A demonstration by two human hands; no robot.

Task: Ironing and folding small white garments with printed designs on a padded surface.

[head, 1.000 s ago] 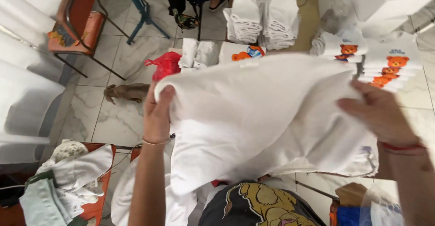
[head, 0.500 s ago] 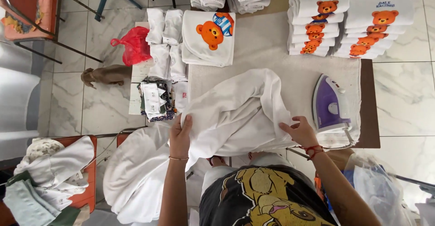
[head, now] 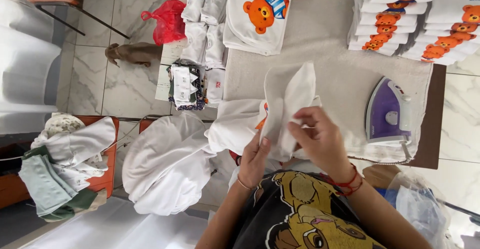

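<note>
Both my hands grip a white garment (head: 286,104) bunched up above the near edge of the cloth-covered ironing table (head: 330,54). My left hand (head: 255,159) pinches its lower edge from below. My right hand (head: 320,141), with a red thread bracelet at the wrist, holds the fabric from the right side. A bit of orange print shows in the folds. More white cloth (head: 167,161) trails off to the left and hangs down past the table edge.
A purple and white iron (head: 387,111) rests on the table to the right. Stacks of folded white shirts with orange bear prints (head: 400,19) line the far side, one lying flat (head: 257,16). A red bag (head: 167,21) and a dog (head: 130,54) are on the tiled floor at left; clothes (head: 65,164) lie on an orange chair.
The big spread-out white garment has been gathered in and bunched between my hands. My hands came closer together near the table's front edge, and the view dropped toward the table.
</note>
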